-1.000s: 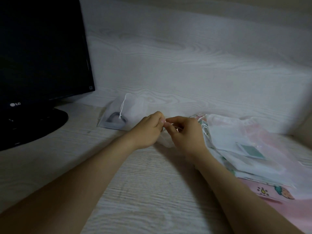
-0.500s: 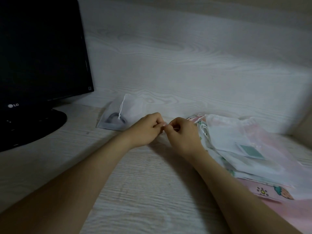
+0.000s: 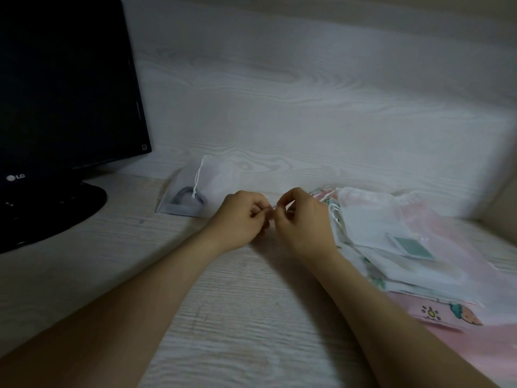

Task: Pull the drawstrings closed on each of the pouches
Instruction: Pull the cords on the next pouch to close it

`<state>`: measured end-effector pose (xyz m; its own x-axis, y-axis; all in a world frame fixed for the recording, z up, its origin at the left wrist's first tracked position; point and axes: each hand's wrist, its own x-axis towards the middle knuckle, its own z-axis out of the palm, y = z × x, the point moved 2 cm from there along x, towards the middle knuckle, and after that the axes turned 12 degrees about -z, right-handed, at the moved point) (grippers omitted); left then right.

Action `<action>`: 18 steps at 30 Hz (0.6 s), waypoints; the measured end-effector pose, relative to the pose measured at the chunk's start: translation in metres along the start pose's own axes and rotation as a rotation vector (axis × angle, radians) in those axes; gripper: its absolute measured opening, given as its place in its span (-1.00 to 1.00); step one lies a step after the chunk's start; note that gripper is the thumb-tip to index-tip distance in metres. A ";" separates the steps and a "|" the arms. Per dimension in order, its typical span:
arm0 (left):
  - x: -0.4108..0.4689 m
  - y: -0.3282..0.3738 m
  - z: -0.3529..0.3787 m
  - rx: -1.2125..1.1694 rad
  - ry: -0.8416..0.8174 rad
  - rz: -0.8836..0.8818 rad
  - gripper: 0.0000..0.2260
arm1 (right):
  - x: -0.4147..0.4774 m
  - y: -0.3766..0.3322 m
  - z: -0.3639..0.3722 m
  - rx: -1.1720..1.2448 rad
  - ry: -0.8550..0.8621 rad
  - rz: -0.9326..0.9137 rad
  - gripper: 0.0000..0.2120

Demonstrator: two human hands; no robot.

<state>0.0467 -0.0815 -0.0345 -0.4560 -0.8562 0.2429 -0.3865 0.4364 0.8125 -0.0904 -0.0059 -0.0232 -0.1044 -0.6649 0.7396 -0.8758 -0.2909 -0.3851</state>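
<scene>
Left grip (image 3: 240, 219), right grip (image 3: 303, 222) on drawstring (image 3: 273, 208) beside pouches (image 3: 372, 222)

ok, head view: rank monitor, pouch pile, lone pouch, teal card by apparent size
1. monitor and pouch pile: similar, both cropped by the frame, so unranked.
2. lone pouch
3. teal card

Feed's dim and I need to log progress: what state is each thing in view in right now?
Left hand: pinches a thin pale strand, likely a drawstring.
Right hand: pinches the same strand.
Monitor: screen dark.
Sheer pouch beside it: lying down, cord loose across it.
Pouch pile: stacked flat, top mouth spread wide.
</scene>
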 end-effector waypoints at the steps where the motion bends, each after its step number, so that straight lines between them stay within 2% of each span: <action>1: 0.000 0.000 0.002 0.032 0.027 0.008 -0.83 | 0.000 -0.001 -0.002 0.025 0.001 0.012 -0.96; 6: -0.003 0.002 0.005 0.099 0.031 0.026 -0.86 | 0.004 0.000 -0.010 0.333 -0.015 0.147 -0.92; 10: 0.000 -0.001 0.001 0.090 0.016 -0.003 -0.90 | 0.006 -0.001 -0.014 0.541 0.068 0.264 -0.93; 18: -0.002 0.004 0.004 0.239 0.005 0.069 -0.85 | 0.007 0.000 -0.010 0.526 0.044 0.147 -0.86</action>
<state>0.0429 -0.0764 -0.0336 -0.4844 -0.8229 0.2969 -0.5331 0.5468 0.6456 -0.0957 -0.0040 -0.0129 -0.2376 -0.6981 0.6755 -0.4980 -0.5095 -0.7017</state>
